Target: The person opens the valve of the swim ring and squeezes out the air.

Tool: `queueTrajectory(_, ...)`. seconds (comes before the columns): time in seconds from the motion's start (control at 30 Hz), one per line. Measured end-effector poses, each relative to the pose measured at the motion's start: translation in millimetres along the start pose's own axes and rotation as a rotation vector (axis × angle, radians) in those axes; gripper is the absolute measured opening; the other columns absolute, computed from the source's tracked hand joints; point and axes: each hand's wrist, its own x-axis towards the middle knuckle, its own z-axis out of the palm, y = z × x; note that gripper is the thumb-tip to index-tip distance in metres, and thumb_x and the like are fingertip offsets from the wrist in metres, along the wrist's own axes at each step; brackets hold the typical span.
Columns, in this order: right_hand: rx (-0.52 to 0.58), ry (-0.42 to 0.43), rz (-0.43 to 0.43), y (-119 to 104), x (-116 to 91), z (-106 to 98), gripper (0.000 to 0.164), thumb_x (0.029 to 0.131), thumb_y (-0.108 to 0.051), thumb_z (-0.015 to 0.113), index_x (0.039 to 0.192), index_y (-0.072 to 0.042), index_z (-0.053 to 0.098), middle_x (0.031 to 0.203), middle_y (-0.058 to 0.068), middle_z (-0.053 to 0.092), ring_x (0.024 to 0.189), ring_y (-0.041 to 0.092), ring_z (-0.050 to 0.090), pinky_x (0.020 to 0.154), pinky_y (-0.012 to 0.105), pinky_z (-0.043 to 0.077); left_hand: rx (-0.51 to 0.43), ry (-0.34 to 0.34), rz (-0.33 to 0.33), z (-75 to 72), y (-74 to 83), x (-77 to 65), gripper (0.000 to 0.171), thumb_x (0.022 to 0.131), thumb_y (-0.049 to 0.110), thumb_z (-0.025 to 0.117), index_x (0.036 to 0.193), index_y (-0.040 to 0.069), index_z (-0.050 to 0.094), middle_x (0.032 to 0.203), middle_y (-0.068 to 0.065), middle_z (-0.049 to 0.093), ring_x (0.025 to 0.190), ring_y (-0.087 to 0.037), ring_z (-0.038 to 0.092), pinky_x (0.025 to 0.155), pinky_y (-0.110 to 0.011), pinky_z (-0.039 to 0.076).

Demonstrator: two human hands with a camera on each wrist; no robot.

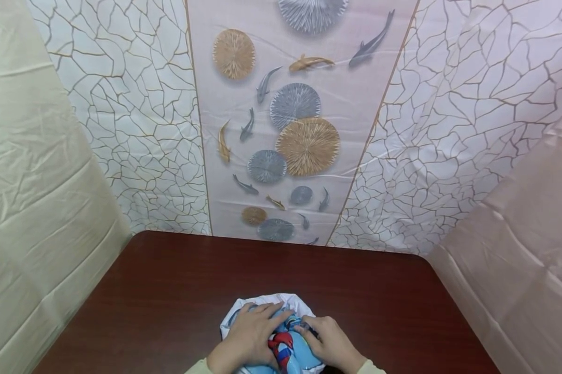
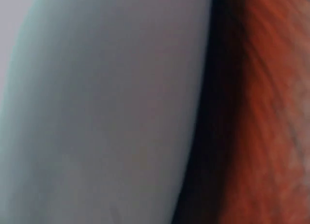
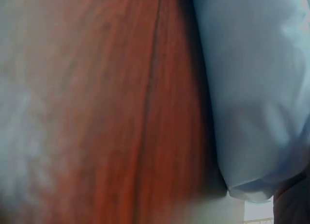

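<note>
Two hands work a blue-and-white bundle (image 1: 283, 340) on the table (image 1: 262, 275)

The bundle lies on the near part of the dark red-brown table, well apart from the table's far edge. Its white rim surrounds glossy light-blue material with red and darker blue printing. The person's left hand (image 1: 250, 337) rests over the table on top of the bundle, fingers spread and pressing. The right hand (image 1: 332, 343) touches the bundle on the side towards the table's right edge, fingers bent; whether it pinches the material cannot be told. The two hands are apart, with the printed part between them.

Beyond the table's far edge hangs a patterned cloth (image 1: 374, 140) with grey and gold discs and fish. Plain cream drapes (image 1: 52, 208) flank the table on both sides. Both wrist views are blurred, showing perhaps the bundle's pale side against the table's wood.
</note>
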Motion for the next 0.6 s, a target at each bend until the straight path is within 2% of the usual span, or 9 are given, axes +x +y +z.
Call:
queueTrajectory(0.13,-0.018,0.025,-0.024,0.4,2.0,1.4,0.030,0.103,-0.024,0.060,0.075,-0.028,0.049,0.059,-0.022,0.035,0.048,-0.013,0.034,0.041,0.010,0.031,-0.021,-0.006,0.012,-1.2,-1.0,-1.7,0.108,0.060,0.072,0.083,0.154,0.042,0.037,0.158,0.007,0.040,0.141,-0.019,0.042,0.110,-0.056,0.033)
queueTrajectory(0.27,-0.032,0.043,-0.031,-0.3,3.8,3.1,0.031,0.102,-0.024,0.061,0.074,-0.028,0.049,0.059,-0.023,0.035,0.049,-0.014,0.033,0.042,0.010,0.031,-0.024,-0.009,0.039,-1.7,-2.8,-3.2,0.112,0.062,0.072,0.081,0.157,0.037,0.033,0.162,0.002,0.032,0.148,-0.020,0.030,0.118,-0.057,0.020)
queueTrajectory(0.33,-0.033,0.040,-0.031,-0.3,4.4,4.2,0.031,0.102,-0.023,0.061,0.074,-0.029,0.050,0.060,-0.023,0.036,0.049,-0.014,0.034,0.042,0.010,0.031,-0.030,-0.005,0.055,-1.2,-3.8,-4.7,0.115,0.063,0.072,0.081,0.158,0.033,0.032,0.163,-0.001,0.029,0.150,-0.021,0.026,0.119,-0.057,0.018)
queueTrajectory(0.47,-0.026,0.043,-0.038,0.8,3.9,5.9,0.030,0.102,-0.022,0.061,0.075,-0.029,0.050,0.060,-0.022,0.037,0.050,-0.013,0.035,0.043,0.009,0.033,-0.067,0.040,0.088,0.1,-5.4,-8.0,0.115,0.064,0.064,0.085,0.158,0.022,0.034,0.162,-0.003,0.032,0.149,-0.019,0.029,0.117,-0.050,0.028)
queueTrajectory(0.6,-0.021,0.077,-0.063,2.4,1.4,7.1,0.028,0.102,-0.018,0.062,0.077,-0.028,0.052,0.061,-0.022,0.038,0.052,-0.013,0.037,0.043,0.009,0.034,-0.141,0.090,0.111,2.7,-7.0,-8.5,0.108,0.064,0.051,0.090,0.155,0.020,0.040,0.157,-0.001,0.042,0.144,-0.016,0.038,0.114,-0.044,0.034)
